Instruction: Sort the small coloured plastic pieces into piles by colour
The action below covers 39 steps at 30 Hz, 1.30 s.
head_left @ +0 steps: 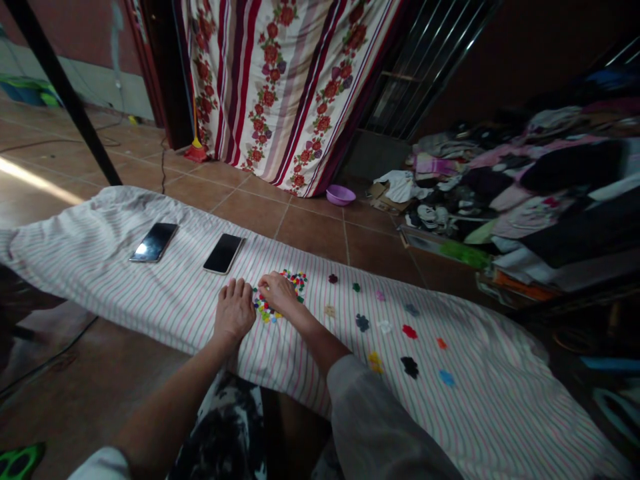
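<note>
1. L hand [235,310] lay palm-down at abt 9 o'c of the pile, fingers extended, loosely together, gripping nothing visible; underside hidden.
2. R hand [279,292] was over the pile, thumb + index drawn in; can't tell if a pc was pinched, tips too small/blurred.
3. Mixed pcs pile [269,311] sat on the striped surface [490,407], just beside L hand; R hand hid its middle, shapes unclear.
4. One-colour clusters, e.g. red cluster [409,331] & black cluster [409,367], ran 3–4 o'c from pile; single pcs hard to separate.
5. Grey sleeve [385,413] blocked part of the surface, abt 5 o'c.
6. Two phones, nearer phone [223,254] & farther phone [154,242], lay approx 10 o'c; glare on farther one.
7. Purple bowl [341,195] on floor, 1 o'c; floral curtain [280,93], 12 o'c, top cut off; clothes heap [530,160], 2 o'c, dim.
8. Green item [23,460], 8 o'c, cut off by frame, unidentifiable.
</note>
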Available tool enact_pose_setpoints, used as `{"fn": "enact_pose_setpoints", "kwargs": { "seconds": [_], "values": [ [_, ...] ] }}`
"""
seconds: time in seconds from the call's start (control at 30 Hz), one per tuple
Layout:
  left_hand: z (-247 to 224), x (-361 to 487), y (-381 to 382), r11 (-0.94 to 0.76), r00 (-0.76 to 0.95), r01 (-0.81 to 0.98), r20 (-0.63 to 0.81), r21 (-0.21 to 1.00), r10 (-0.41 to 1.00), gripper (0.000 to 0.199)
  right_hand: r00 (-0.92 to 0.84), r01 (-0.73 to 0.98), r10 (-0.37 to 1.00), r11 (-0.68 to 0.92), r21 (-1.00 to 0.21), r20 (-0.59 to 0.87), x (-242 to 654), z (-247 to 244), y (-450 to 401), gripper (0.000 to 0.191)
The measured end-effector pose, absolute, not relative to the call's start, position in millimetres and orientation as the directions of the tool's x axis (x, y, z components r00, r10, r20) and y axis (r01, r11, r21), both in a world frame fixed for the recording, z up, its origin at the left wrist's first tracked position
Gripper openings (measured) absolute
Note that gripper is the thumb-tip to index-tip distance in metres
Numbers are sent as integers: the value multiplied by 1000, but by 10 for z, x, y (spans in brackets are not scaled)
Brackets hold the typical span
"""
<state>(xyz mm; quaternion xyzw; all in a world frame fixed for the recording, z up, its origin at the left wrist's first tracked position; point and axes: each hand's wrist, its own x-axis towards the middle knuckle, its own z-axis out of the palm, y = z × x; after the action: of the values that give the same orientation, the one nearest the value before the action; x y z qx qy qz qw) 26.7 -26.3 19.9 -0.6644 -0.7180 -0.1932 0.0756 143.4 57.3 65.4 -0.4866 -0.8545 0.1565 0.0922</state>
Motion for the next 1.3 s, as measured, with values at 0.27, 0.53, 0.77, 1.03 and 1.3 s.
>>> {"fn": "enact_pose_setpoints", "kwargs": {
  "seconds": [0.27, 0.53, 0.77, 1.03, 1.3],
  "values": [
    [164, 259, -261, 51, -103, 988, 378, 145, 920, 30, -398, 602, 909, 362, -712, 125, 1613, 448, 706, 10],
    [201, 261, -278, 52, -103, 987, 353, 151, 930, 29, -309, 374, 939, 266, -889, 151, 1840, 283, 678, 10],
    [221, 261, -299, 46, -90, 990, 340, 136, 936, 32, -166, 457, 967, 249, -854, 193, 2503, 344, 748, 19],
    [247, 266, -311, 38, -87, 988, 338, 150, 937, 31, 124, 568, 976, 80, -819, 181, 3538, 371, 843, 23],
    [241, 269, -311, 38, -90, 987, 340, 157, 936, 31, 421, 649, 897, -196, -735, 133, 4312, 361, 906, 32]
  ]
}}
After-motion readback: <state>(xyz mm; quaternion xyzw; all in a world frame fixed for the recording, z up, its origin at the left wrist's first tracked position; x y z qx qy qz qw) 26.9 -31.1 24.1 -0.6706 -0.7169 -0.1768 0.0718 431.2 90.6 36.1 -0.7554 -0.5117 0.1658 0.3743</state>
